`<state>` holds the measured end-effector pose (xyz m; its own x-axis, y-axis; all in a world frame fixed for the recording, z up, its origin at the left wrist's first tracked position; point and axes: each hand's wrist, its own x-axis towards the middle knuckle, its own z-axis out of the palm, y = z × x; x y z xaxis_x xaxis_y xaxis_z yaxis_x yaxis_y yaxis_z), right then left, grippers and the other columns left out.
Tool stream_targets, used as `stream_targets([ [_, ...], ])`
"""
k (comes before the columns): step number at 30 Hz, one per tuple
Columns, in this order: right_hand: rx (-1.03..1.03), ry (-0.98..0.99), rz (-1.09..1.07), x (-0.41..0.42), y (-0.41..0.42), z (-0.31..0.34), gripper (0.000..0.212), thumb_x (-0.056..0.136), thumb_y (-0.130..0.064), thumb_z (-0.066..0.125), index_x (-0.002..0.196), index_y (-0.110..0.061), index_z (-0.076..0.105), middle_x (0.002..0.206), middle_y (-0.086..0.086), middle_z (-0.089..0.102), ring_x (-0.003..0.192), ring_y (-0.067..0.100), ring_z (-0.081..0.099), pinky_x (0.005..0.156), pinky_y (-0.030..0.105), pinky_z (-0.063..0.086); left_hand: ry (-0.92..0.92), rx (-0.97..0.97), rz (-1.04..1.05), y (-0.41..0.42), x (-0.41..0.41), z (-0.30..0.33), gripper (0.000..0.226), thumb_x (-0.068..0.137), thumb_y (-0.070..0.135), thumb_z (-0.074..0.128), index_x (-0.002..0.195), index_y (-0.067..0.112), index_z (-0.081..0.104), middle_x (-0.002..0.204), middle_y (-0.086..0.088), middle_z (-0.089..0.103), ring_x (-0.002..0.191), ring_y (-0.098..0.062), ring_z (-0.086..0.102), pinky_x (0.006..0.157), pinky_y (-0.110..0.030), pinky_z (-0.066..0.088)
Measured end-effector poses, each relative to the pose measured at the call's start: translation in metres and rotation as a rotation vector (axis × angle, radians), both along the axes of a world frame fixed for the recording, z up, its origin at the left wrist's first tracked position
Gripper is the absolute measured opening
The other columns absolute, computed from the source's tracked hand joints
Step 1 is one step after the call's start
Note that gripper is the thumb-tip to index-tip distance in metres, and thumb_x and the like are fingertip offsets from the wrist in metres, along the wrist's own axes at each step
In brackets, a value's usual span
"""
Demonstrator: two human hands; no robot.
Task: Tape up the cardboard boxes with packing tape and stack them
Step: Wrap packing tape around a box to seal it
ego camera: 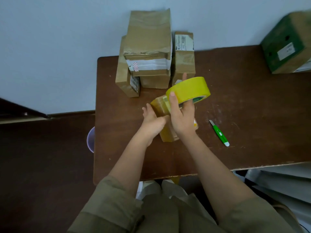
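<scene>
At the far left, just beside the table edge, a part of a purple round container (90, 139) shows. The brown wooden table (244, 101) stands against a pale blue wall.

At the back of the table, left of the middle, is a group of cardboard boxes (144, 52): a tall brown box with creased clear tape and a white label band stands on top, and a flatter box with a barcode label leans against its left side. Just to the right of them stands another narrow cardboard box (183, 56) with a white printed label near its top.

In front of these, near the middle of the table, lies a small box (165, 130). It is brown cardboard, mostly covered with glossy yellowish tape. The left hand (152, 121) rests against the left side of this box, the fingers straight and slightly spread. The right hand (180, 117) grips a roll of yellow packing tape (189, 89), thumb on the outer face and fingers through the core, holding it above the far end of the small box.

To the right of the hands, a green and white utility knife (219, 133) lies on the table, blade out. At the far right, a large green and brown box (286, 42) sits on the table's back corner.
</scene>
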<state>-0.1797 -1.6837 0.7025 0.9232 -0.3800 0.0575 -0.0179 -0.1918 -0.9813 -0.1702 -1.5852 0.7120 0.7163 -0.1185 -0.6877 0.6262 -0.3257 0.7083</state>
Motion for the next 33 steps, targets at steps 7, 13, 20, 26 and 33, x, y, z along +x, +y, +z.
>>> stream_targets([
  [7,0.093,0.122,0.046,-0.002,0.014,0.001,0.070,0.092,-0.047,0.060,0.151,-0.043,0.023,0.132,0.009,0.060,0.125,0.024,0.055,0.110,0.048,0.041,-0.047,-0.030,0.169,-0.009,-0.013,-0.031,0.083,0.074,0.027,0.080,0.144,0.017,0.037,0.126,-0.003,0.065,0.115,-0.021,0.064,0.090,-0.040,0.057],
  [13,0.374,0.147,-0.201,0.010,0.002,0.019,0.011,0.094,-0.017,0.069,0.086,-0.012,0.064,0.072,-0.007,0.060,0.064,0.000,0.058,0.067,0.021,0.048,-0.044,-0.019,0.321,-0.025,-0.012,-0.029,0.031,0.089,-0.002,0.065,0.117,0.011,0.063,0.104,-0.005,0.072,0.095,-0.021,0.070,0.073,-0.032,0.057],
  [20,0.407,0.035,-0.423,0.015,-0.040,0.013,0.017,0.087,-0.005,0.074,0.086,-0.020,0.065,0.088,0.003,0.073,0.077,0.006,0.067,0.073,0.022,0.051,-0.045,-0.020,0.413,-0.036,-0.011,-0.024,0.029,0.091,-0.011,0.055,0.096,0.016,0.062,0.090,0.002,0.067,0.089,-0.021,0.069,0.076,-0.037,0.060],
  [26,0.317,0.079,-0.356,0.012,-0.060,-0.007,0.018,0.083,-0.011,0.079,0.080,-0.022,0.065,0.082,-0.008,0.071,0.079,0.010,0.068,0.075,0.027,0.052,-0.057,-0.012,0.398,-0.037,-0.010,-0.022,0.027,0.094,-0.008,0.054,0.106,0.014,0.063,0.088,0.007,0.064,0.077,-0.011,0.064,0.057,-0.020,0.055],
  [33,0.289,0.116,-0.340,0.010,-0.066,-0.022,0.019,0.082,-0.010,0.079,0.081,-0.022,0.065,0.086,-0.005,0.073,0.085,0.014,0.070,0.082,0.037,0.057,-0.059,0.008,0.398,-0.038,-0.010,-0.020,0.027,0.093,-0.009,0.054,0.100,0.017,0.061,0.085,0.008,0.063,0.076,-0.010,0.063,0.048,-0.015,0.052],
])
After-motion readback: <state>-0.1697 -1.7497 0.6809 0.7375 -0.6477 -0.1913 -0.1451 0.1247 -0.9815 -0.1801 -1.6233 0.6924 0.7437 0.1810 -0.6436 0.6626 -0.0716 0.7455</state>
